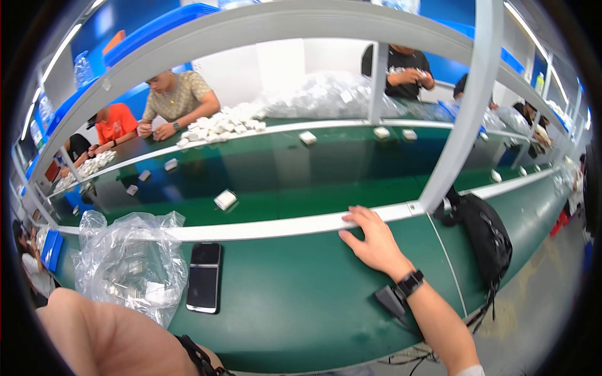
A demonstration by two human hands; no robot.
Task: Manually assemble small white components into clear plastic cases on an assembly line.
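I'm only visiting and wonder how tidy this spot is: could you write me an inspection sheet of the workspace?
Surface: green table, with a pale rail along its far side and a green belt beyond.
Job's things: clear plastic bag of pale pieces at left; small white item on the belt.
Clutter: phone right of the plastic bag; black bag at right; dark angular object beside the right wrist.
Right hand: holding nothing, fingers parted, at the rail.
Left hand: nothing seen; a bare arm shows at lower left.
Cables: black cables below the near edge; ends untraceable.
Surroundings: co-workers across the belt; white pile; heaped clear plastic.
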